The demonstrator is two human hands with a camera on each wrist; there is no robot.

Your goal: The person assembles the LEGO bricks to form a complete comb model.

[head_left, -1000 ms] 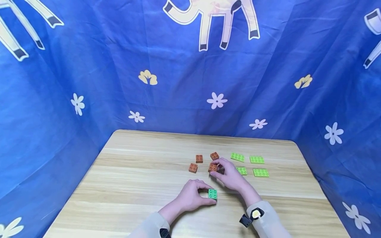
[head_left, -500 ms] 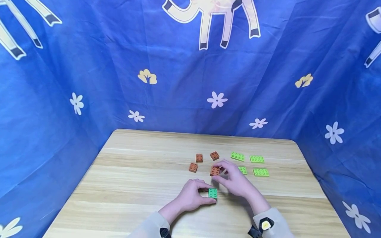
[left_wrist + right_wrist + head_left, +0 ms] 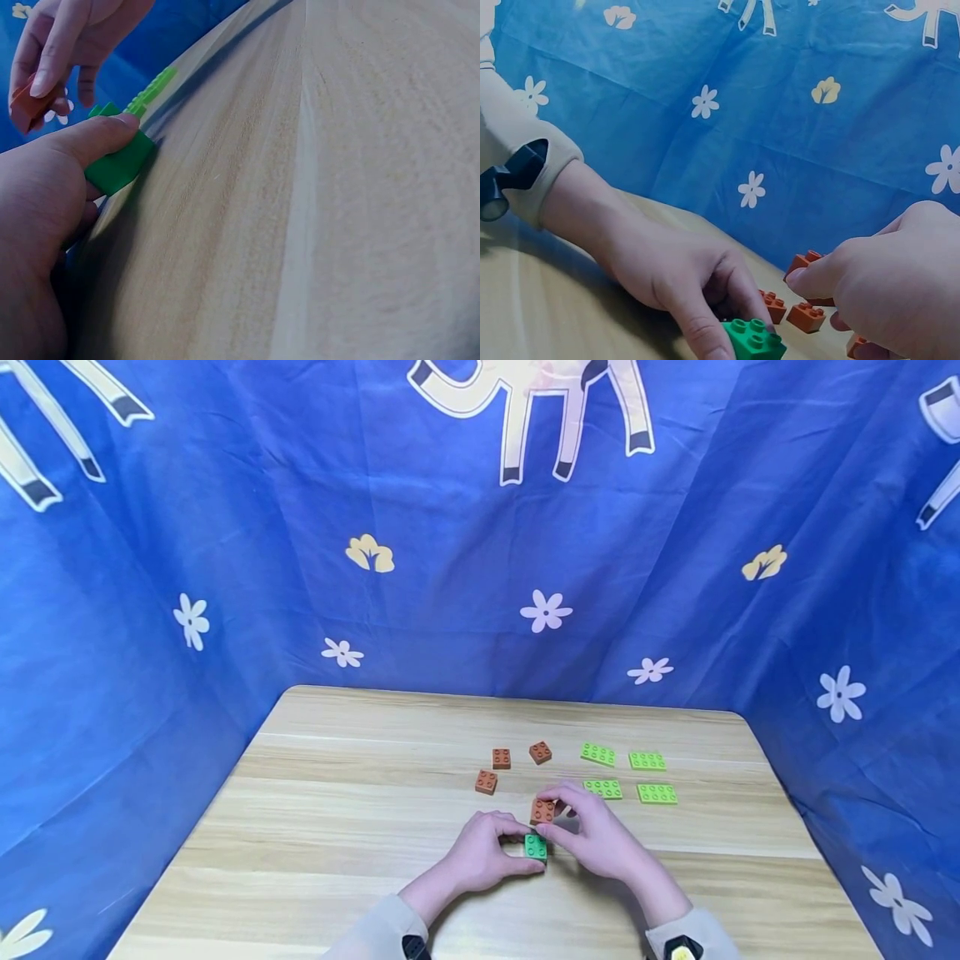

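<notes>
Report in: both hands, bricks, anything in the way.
Left hand pinches green brick. Right hand holds brown brick above table, close to green brick. No loose brick between them.

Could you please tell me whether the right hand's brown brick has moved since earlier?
Yes: in the head view, the held brown brick has moved away from the table's far edge, toward the green brick.

Left hand [image 3: 483, 853] gripped green block [image 3: 535, 847] | right hand [image 3: 598, 837] pinched brown block [image 3: 542, 812] near it | four lime bricks [image 3: 657, 794] lay on wooden table [image 3: 337, 785]
</notes>
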